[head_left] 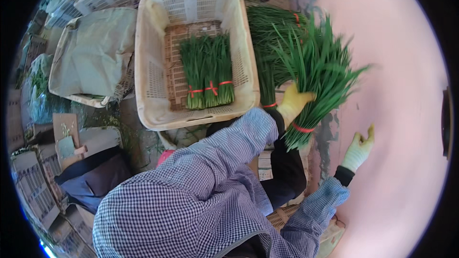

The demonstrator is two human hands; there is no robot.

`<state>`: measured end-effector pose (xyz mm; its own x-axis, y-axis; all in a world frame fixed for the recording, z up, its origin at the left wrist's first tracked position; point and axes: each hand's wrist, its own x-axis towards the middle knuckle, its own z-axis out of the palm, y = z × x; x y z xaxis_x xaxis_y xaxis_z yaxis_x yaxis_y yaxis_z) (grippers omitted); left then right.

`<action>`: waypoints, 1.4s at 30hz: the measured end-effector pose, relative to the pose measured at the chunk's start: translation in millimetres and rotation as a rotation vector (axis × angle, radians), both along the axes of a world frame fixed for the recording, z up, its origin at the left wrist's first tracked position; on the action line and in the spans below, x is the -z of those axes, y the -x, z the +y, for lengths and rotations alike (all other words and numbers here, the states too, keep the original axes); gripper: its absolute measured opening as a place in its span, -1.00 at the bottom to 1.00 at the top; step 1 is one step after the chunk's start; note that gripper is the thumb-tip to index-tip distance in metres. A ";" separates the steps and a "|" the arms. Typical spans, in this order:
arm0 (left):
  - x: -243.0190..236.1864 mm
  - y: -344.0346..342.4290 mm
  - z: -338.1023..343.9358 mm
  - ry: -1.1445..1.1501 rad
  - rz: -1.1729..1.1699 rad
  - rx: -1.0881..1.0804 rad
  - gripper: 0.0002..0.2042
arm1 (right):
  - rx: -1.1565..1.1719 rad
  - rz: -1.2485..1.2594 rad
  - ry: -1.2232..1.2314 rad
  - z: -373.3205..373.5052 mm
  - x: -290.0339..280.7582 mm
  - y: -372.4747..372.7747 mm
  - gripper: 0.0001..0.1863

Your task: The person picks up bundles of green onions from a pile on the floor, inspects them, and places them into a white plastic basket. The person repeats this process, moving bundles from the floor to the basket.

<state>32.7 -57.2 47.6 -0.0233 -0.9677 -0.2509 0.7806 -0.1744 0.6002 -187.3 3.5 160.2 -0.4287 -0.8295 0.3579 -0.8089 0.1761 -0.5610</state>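
Observation:
My left hand [294, 102], in a yellow glove, is closed round a bunch of chives [316, 79] with long flat leaves. A red band circles the bunch near its pale cut ends, and its leaf tips fan out up and to the right. My right hand [358, 149], in a white and yellow glove, is apart from the bunch beside the pink wall, fingers parted and nothing in them. More banded chives [272, 31] lie beyond the held bunch. Inside the big cream crate [144, 86], several banded bunches [206, 74] lie side by side at its right.
A cloth-covered crate [95, 50] stands left of the big crate. Below it are a brown board [64, 131] and a dark bag-like cloth [98, 177]. Further crates [36, 186] line the left edge. The pink wall [397, 67] closes off the right side.

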 end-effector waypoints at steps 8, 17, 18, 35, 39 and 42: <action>-60.4 -258.2 -92.7 0.217 -0.353 -0.304 -0.74 | -0.130 -0.182 -0.321 21.5 133.6 27.3 -0.56; 189.6 -463.8 -83.1 -0.380 -1.156 -0.274 -0.50 | -0.263 -0.421 -0.650 49.5 207.8 23.7 -0.63; 213.4 -462.6 -71.2 -0.434 -1.180 -0.266 -0.49 | -0.267 -0.408 -0.694 51.7 211.3 24.6 -0.63; 413.1 -445.6 -2.6 -0.790 -1.721 0.201 -0.42 | -0.316 -0.266 -0.970 36.2 304.8 20.7 -0.48; 461.4 -456.2 6.7 -0.723 -1.961 0.110 -0.38 | -0.267 -0.068 -0.937 -7.7 331.4 -4.4 -0.32; 482.0 -470.6 19.2 -0.719 -1.738 0.044 -0.11 | -0.262 -0.023 -0.928 -46.6 362.0 -17.9 -0.20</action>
<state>503.4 -38.0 -434.4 0.6507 -0.6872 -0.3229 -0.5484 -0.7195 0.4261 -169.4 -43.1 -201.8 -0.1881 -0.8484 -0.4948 -0.8763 0.3725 -0.3056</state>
